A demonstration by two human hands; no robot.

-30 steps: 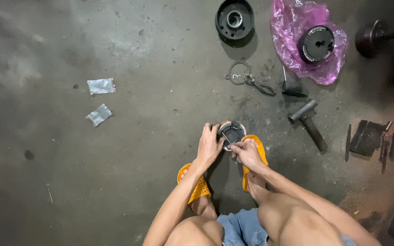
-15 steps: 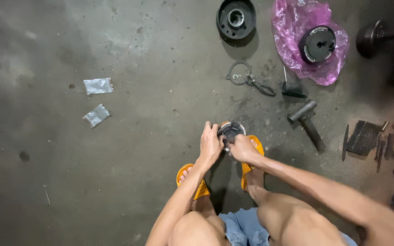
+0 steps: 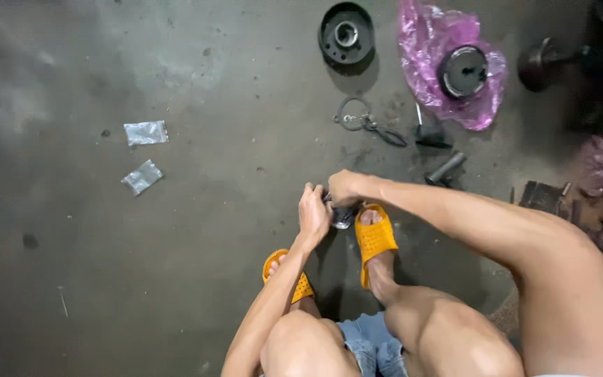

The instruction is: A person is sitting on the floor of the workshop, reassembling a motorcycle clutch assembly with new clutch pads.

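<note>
Since the earlier frame, both hands have been drawn closer together over the small metal part [image 3: 342, 215]. It is clamped between the left hand [image 3: 313, 213] and the right hand [image 3: 344, 187], at eleven o'clock of the orange sandal [image 3: 375, 237].

Both hands closed in over the round metal part [image 3: 342, 213]; less of it shows than 1.0 s ago. Right hand [image 3: 344, 187] shifted onto its top, left hand [image 3: 313, 213] against its side.
</note>
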